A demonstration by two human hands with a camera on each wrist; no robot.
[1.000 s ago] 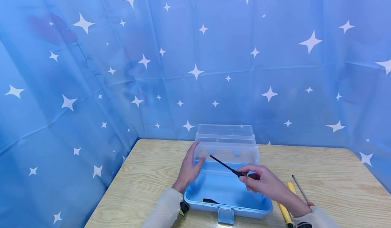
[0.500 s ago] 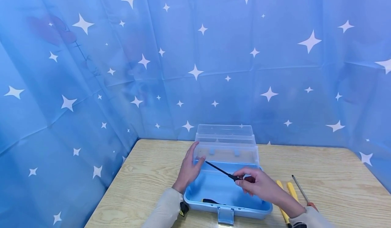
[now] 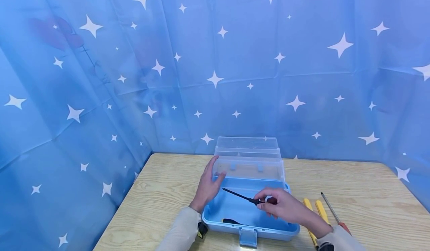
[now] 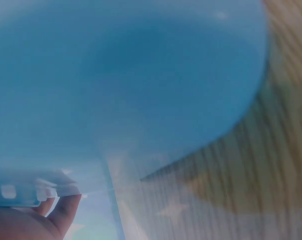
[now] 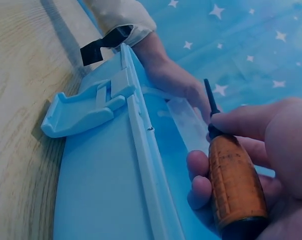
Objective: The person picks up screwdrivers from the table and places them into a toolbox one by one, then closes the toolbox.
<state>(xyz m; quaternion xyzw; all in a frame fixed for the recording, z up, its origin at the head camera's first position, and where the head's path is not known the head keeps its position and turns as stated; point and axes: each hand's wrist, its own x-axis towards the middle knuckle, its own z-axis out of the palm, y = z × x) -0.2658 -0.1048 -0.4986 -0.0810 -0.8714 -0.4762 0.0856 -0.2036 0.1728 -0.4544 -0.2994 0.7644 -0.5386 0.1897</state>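
Note:
My right hand grips a screwdriver over the open blue toolbox. Its dark shaft points left and toward the back. Up close in the right wrist view, the orange handle lies between thumb and fingers. My left hand holds the edge of the raised clear lid at the toolbox's back left corner, thumb on the inner side. A black and yellow tool handle lies inside the toolbox near the front wall, the rest of it hidden by that wall.
Right of the toolbox, a yellow-handled tool lies on the wooden table, partly behind my right forearm. Beside it lies another screwdriver with a red-orange handle. The front latch hangs down. A starry blue curtain stands behind the table.
My right hand has moved left and slightly down with the screwdriver, whose tip now sits lower over the toolbox. The left hand and the lid have stayed in place.

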